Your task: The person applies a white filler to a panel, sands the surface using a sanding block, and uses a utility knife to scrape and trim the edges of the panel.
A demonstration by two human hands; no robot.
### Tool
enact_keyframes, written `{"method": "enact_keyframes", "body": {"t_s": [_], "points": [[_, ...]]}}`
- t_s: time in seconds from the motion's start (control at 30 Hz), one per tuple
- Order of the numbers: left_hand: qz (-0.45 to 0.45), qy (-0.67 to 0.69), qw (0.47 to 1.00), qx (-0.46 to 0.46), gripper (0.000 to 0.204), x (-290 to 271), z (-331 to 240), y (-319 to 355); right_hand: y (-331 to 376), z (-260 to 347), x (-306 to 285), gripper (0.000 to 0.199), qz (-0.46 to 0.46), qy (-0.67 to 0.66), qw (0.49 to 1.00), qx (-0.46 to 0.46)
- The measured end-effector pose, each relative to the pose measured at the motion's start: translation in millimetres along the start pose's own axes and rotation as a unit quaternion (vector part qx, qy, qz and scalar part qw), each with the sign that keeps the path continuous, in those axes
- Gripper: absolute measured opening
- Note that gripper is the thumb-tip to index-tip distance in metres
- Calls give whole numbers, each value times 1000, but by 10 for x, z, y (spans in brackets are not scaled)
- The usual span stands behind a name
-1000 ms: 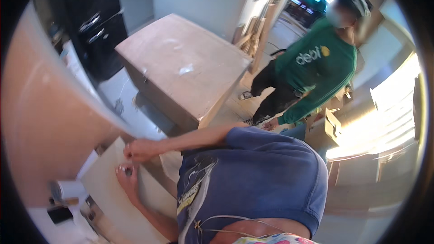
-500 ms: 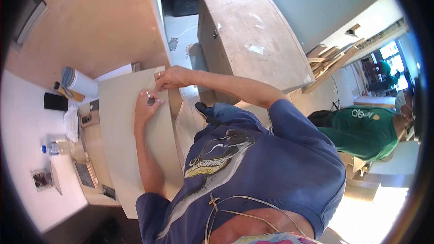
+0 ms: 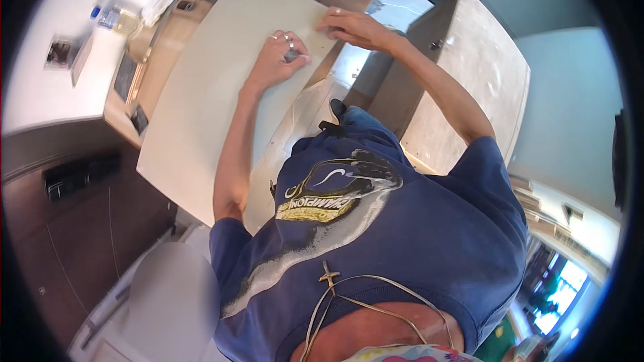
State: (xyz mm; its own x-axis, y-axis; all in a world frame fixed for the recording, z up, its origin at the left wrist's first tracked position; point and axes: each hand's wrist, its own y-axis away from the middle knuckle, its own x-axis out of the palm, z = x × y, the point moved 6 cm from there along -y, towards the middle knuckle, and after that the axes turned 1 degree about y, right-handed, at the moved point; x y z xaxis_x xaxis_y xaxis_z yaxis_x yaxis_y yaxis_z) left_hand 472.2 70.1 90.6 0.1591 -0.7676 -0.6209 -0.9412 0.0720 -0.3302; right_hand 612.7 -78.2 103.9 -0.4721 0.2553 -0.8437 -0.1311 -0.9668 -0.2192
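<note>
A large beige panel (image 3: 201, 100) lies flat in front of me, reaching from the counter toward my body. My left hand (image 3: 276, 62), rings on its fingers, rests curled on the panel near its far right edge and pinches a small dark part (image 3: 292, 56). My right hand (image 3: 350, 25) sits just beyond it, fingers closed over the panel's far edge. My blue shirt (image 3: 402, 228) fills the lower middle of the view and hides what is under it.
A big pale wooden box (image 3: 469, 74) stands to the right, close to my right arm. On the left is a white counter (image 3: 47, 100) with a small bottle (image 3: 107, 17) and dark flat items. A dark wood cabinet front (image 3: 80, 221) and a white rounded object (image 3: 174, 295) are lower left.
The view has swung over the panel, and the person in green at the right has dropped out of sight. Both my hands have stayed together at the panel's far edge.
</note>
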Motion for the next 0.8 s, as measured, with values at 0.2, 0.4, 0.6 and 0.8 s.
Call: {"method": "enact_keyframes", "body": {"t_s": [0.2,0.4,0.6,0.8], "points": [[-133,-22,984,-112,15,10,-200,189,-108,-112,-84,14,51,2,998,-44],[-183,-140,956,-183,27,136,-421,59,-184,-179,16,12,58,22,992,-106],[-213,-222,917,-253,34,336,-416,-23,-291,-240,-164,13,109,-36,989,-95],[-248,-251,889,-290,33,428,-469,-80,-323,-370,-2,14,132,-1,979,-153]]}}
